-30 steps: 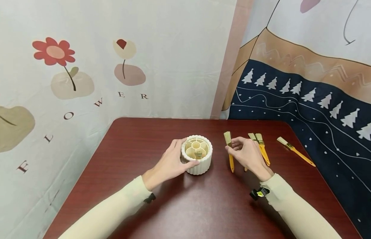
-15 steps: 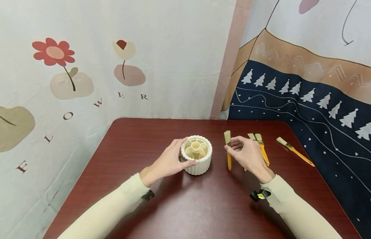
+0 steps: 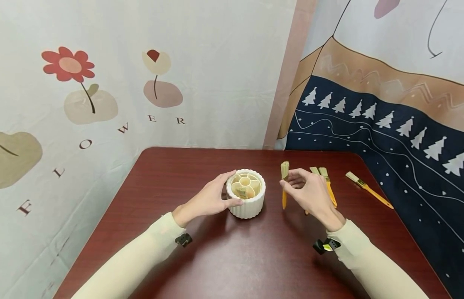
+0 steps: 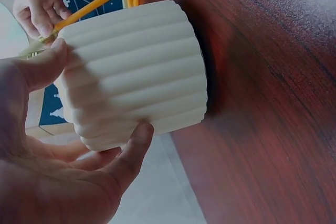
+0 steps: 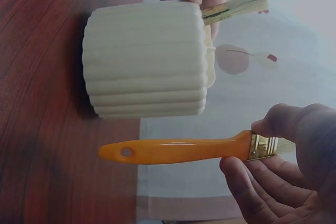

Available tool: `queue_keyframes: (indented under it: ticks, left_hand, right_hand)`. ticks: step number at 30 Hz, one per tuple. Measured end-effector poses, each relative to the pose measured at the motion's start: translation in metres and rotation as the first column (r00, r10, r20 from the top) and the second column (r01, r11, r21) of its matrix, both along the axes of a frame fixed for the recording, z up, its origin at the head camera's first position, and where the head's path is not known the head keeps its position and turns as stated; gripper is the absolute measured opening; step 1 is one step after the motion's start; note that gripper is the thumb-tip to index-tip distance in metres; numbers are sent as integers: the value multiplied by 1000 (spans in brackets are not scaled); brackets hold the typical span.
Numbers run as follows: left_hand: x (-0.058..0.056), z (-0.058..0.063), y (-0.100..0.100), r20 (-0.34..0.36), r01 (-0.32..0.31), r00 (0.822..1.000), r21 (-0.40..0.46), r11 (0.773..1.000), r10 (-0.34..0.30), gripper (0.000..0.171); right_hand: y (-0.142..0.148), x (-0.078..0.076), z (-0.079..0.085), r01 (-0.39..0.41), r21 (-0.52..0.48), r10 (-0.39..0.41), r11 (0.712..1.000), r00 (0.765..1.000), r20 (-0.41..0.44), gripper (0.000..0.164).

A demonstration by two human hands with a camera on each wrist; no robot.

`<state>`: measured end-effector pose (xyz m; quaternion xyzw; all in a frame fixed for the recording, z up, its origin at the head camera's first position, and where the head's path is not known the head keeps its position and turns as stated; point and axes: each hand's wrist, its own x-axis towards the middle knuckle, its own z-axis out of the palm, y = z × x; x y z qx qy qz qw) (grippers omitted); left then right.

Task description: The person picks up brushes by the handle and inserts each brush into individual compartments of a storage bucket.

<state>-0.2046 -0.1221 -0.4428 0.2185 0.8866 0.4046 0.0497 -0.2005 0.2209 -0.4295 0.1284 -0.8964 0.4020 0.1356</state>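
Note:
A round, cream-white ribbed holder [image 3: 248, 207] with several compartments stands on the table. My left hand [image 3: 207, 197] grips its left side, the thumb near the front rim. One paintbrush [image 5: 239, 10] stands in the holder, its bristles poking above the rim. Just right of the holder, my right hand [image 3: 310, 193] pinches another paintbrush [image 5: 184, 150] by its metal ferrule. That brush is held nearly upright, bristles up, its orange handle pointing down and its tip above the table. In the left wrist view, the holder's ribbed wall hides its compartments.
Two paintbrushes [image 3: 330, 193] lie side by side behind my right hand, which partly covers one. Farther right, a single paintbrush [image 3: 374, 194] lies slanted near the edge of the dark red table [image 3: 232, 257]. Printed cloths [image 3: 224, 83] hang behind the table.
The brush in my right hand has become more upright, its handle end rising and swinging left. My left thumb and the brush in the holder have shifted slightly left.

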Motion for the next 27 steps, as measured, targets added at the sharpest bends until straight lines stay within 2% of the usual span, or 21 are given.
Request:
queue_keyframes:
  ticks: [5,12,21,24,27]
  left_hand:
    - [-3,0,-2,40,36,999,23,999,-37,107]
    - [-6,3,-7,52,82,995,12,997,-82,105]
    - [-12,2,-8,90,155,983,78,985,-162,107]
    - [-12,2,-7,94,152,983,82,985,-160,110]
    - [-9,2,-6,62,109,992,40,993,-111,116]
  right_hand:
    - [-3,3,3,-13,-28,13,1000,1000,-18,30]
    - [-8,8,9,-39,-68,35,997,998,-61,26]
    - [-13,10,17,-54,-79,46,995,995,-93,26]
    - [-14,11,18,-57,-87,49,995,994,-99,26]
    - [-15,12,20,-62,-98,51,993,993,-109,26]
